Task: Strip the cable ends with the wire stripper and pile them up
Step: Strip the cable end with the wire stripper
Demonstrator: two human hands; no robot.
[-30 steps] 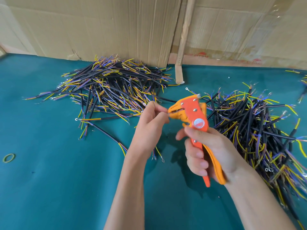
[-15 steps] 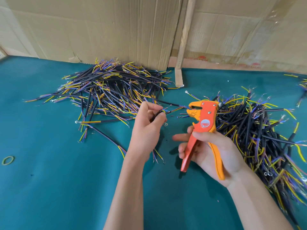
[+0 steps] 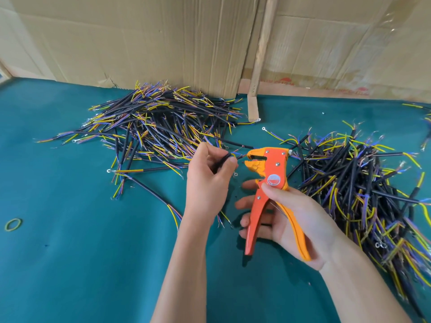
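Releasing its squeeze, the right hand (image 3: pixel 286 220) lets the wire stripper (image 3: pixel 268 183) open — the left hand (image 3: pixel 207 180) pinches the cable (image 3: pixel 224 159) toward it, another end ready

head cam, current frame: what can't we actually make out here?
- Cable in the left hand: mostly hidden by the fingers; whether its tips are stripped is too small to tell.
- Wire stripper label: too small to read.
- Right pile: cut off by the right edge, as are the stray cables.
- Right hand: the handles cover part of the palm.
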